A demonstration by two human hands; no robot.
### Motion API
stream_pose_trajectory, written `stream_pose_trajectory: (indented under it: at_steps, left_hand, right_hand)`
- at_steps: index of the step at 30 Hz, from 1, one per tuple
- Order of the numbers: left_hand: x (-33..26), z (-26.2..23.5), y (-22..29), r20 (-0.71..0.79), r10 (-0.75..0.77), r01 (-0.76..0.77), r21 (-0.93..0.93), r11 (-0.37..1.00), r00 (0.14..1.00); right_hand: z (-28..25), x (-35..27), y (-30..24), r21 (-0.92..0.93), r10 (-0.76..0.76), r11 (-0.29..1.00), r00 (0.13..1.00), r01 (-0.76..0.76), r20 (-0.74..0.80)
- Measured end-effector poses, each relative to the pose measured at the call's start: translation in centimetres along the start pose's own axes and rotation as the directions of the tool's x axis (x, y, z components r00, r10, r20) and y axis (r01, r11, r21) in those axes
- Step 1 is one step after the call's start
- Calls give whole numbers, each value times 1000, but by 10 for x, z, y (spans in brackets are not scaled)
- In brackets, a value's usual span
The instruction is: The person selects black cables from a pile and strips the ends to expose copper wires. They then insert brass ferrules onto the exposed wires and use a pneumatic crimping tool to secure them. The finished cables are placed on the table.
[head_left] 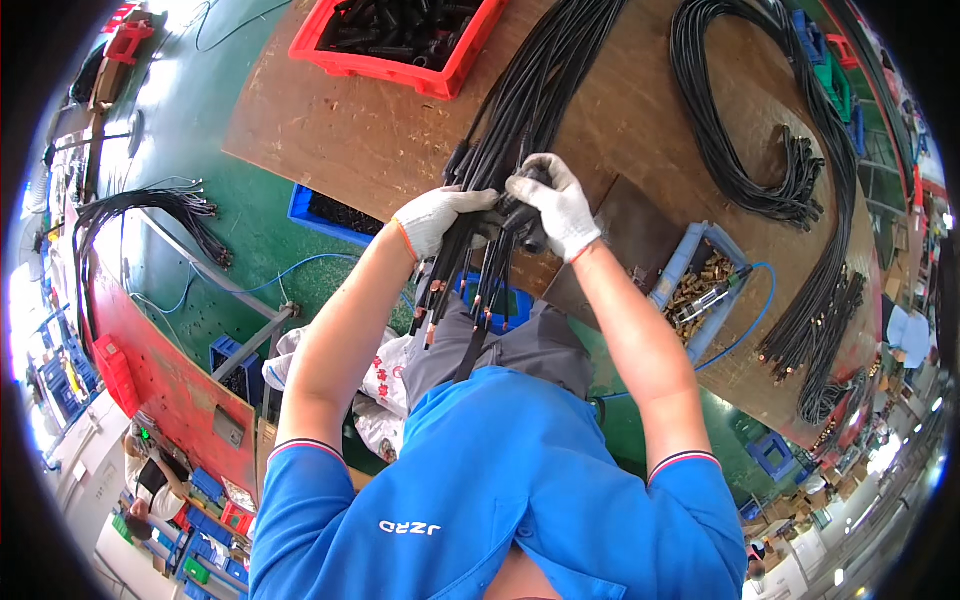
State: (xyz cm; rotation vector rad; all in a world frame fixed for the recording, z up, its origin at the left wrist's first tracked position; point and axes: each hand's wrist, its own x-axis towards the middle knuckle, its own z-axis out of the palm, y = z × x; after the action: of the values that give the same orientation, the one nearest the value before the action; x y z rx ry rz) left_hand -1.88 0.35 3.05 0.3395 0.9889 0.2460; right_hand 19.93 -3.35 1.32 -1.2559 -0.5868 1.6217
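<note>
Both my hands wear white knit gloves and meet at the near edge of a brown wooden table. My left hand grips a thick bundle of black cables that runs up across the table. Bare copper ends of these cables hang down over my lap. My right hand closes on a small black piece at the same bundle, right beside the left hand. What exactly the black piece is stays hidden by the fingers.
A red bin of black parts stands at the table's far side. A blue tray of brass fittings lies at my right. More black cable loops lie across the right side. A blue bin sits under the table. Another person stands at lower left.
</note>
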Motion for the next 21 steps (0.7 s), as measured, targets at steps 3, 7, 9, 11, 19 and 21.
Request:
stream_pose_trajectory:
  at_steps: [3,7,9,11,19,21]
  left_hand:
    - [-2,10,-2,-15,24,-25,-21,999,1000]
    - [8,-4,-9,-9,39,-38,54,998,999]
    - [9,-8,-7,-32,31,-28,92,995,999]
    - [9,-15,-7,-58,20,-14,110,994,998]
    - [14,-9,-7,-130,47,-16,233,972,990]
    - [7,-2,0,-168,49,8,322,947,985]
  right_hand:
    - [4,-6,24,-59,-86,995,994,82,-72]
    - [-3,-19,30,-299,-102,951,993,80,-58]
    - [-12,-25,30,-402,-27,915,1000,29,11]
    - [-4,-41,-5,-711,21,703,999,18,47]
    - [-4,-55,-18,-980,141,132,976,146,165]
    - [-23,-47,-16,-906,93,421,991,47,94]
